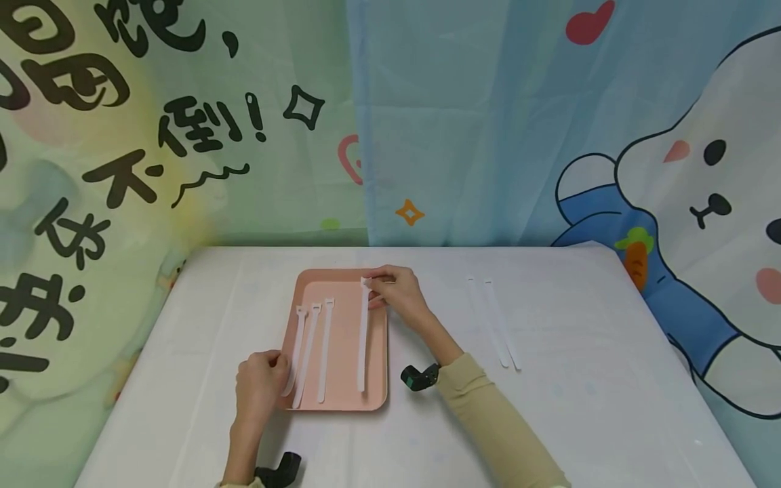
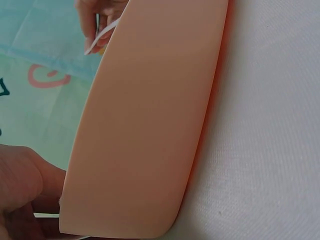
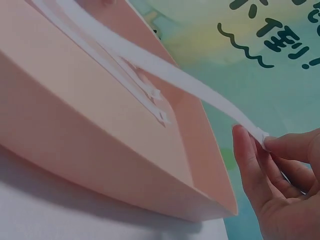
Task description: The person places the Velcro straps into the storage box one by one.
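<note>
A pink tray (image 1: 344, 339) lies on the table with several white cable ties (image 1: 326, 349), flat strips with small squarish heads, lined up inside it. My right hand (image 1: 396, 291) is over the tray's far right part, pinching one white cable tie (image 3: 200, 92) by its head end between thumb and fingertips. Its strip slants over the tray toward the near side. At the tray's left rim is my left hand (image 1: 259, 383), fingers curled over the edge. In the left wrist view those fingers (image 2: 47, 182) meet the rim, partly hidden behind the tray wall.
Two more white cable ties (image 1: 503, 325) lie side by side on the white tablecloth (image 1: 579, 379), right of the tray. Printed curtains (image 1: 457, 122) hang behind the table. A black wrist camera (image 1: 419, 377) sits at the right wrist, another (image 1: 281, 470) at the left.
</note>
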Action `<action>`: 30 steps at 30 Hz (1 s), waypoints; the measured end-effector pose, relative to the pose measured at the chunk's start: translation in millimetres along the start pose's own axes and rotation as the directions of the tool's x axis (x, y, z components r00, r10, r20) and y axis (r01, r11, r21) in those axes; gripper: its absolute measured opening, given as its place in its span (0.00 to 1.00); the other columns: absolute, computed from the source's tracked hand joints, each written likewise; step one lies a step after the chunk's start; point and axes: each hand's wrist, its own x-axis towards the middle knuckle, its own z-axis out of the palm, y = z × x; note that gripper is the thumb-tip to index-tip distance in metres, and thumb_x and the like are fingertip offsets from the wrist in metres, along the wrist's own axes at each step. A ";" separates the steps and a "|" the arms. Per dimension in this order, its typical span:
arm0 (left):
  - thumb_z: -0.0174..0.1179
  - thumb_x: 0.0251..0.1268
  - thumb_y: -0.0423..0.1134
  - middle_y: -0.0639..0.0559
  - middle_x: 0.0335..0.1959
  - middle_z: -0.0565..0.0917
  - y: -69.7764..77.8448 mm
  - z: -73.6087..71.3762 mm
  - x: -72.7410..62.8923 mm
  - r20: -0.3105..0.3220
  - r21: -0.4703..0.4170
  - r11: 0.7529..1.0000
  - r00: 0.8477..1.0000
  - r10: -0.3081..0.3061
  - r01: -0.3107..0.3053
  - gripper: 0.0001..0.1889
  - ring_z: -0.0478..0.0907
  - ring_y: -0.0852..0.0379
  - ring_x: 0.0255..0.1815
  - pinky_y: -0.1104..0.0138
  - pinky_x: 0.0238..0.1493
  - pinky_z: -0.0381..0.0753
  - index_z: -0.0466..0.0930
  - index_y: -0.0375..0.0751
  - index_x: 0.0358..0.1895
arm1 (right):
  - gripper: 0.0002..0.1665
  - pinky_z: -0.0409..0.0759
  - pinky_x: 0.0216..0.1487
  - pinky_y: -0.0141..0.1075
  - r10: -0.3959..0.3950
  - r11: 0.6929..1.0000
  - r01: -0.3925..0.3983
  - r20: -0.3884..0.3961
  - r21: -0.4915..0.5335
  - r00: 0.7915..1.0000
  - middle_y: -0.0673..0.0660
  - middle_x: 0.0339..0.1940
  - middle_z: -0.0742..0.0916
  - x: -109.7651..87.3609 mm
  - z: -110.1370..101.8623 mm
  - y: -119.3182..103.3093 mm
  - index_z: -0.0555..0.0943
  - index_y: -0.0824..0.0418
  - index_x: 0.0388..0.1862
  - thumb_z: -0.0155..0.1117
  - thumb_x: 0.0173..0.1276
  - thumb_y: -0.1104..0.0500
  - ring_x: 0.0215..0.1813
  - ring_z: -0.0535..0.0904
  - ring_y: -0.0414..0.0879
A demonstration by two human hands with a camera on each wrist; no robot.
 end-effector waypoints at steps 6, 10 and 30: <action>0.56 0.68 0.33 0.32 0.37 0.89 -0.1 -0.5 0.3 -0.001 -0.003 1.000 1.000 0.006 -0.006 0.14 0.85 0.46 0.28 0.56 0.25 0.81 0.89 0.26 0.43 | 0.13 0.84 0.46 0.59 0.005 1.000 -0.005 0.007 0.002 1.000 0.63 0.31 0.88 3.3 11.3 2.4 0.86 0.69 0.52 0.63 0.72 0.66 0.33 0.88 0.65; 0.56 0.68 0.33 0.32 0.36 0.89 -0.2 -0.7 0.7 0.002 -0.006 1.000 1.000 0.003 -0.003 0.14 0.83 0.48 0.26 0.59 0.23 0.79 0.89 0.26 0.43 | 0.13 0.84 0.46 0.59 0.005 1.000 -0.005 0.013 -0.004 1.000 0.67 0.33 0.88 5.3 18.8 2.7 0.86 0.69 0.52 0.62 0.73 0.66 0.35 0.87 0.68; 0.56 0.68 0.34 0.33 0.36 0.89 -0.7 -0.2 1.6 -0.004 0.000 1.000 1.000 0.000 0.000 0.14 0.83 0.49 0.25 0.60 0.23 0.77 0.90 0.28 0.42 | 0.11 0.87 0.39 0.53 0.060 0.995 -0.060 -0.005 -0.078 0.998 0.68 0.33 0.88 21.0 43.1 10.1 0.86 0.69 0.49 0.63 0.73 0.66 0.37 0.87 0.69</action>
